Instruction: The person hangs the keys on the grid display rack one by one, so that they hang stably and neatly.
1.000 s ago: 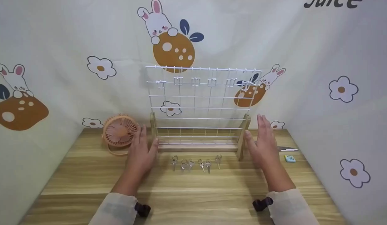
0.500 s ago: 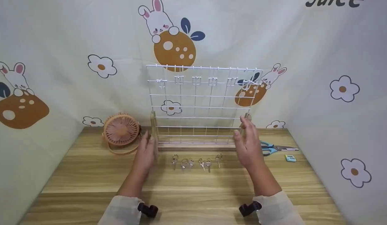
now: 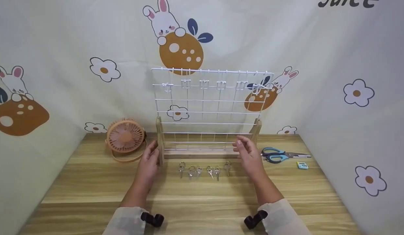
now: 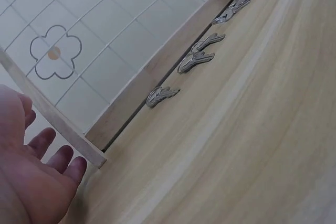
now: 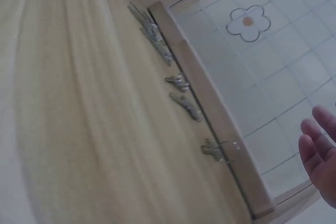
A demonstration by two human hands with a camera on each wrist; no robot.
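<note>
A white wire grid rack stands upright in a wooden base. Several small white hooks hang in a row on its upper wires. Along the front of the base lie several keys with rings, spread on the table. My left hand is just beside the base's left upright, fingers loosely bent and holding nothing; the left wrist view shows its fingers near the upright's foot. In front of the rack's right part is my right hand, relaxed with nothing in it, its fingers in front of the grid.
An orange desk fan stands at the back left. Blue-handled scissors and a small light-blue timer-like device lie to the right. A patterned curtain surrounds the wood-grain table at the back and sides.
My right hand has moved left, from outside the right upright to in front of the grid, uncovering the scissors. The left hand has shifted slightly right, away from the fan, its fingers now more bent.
</note>
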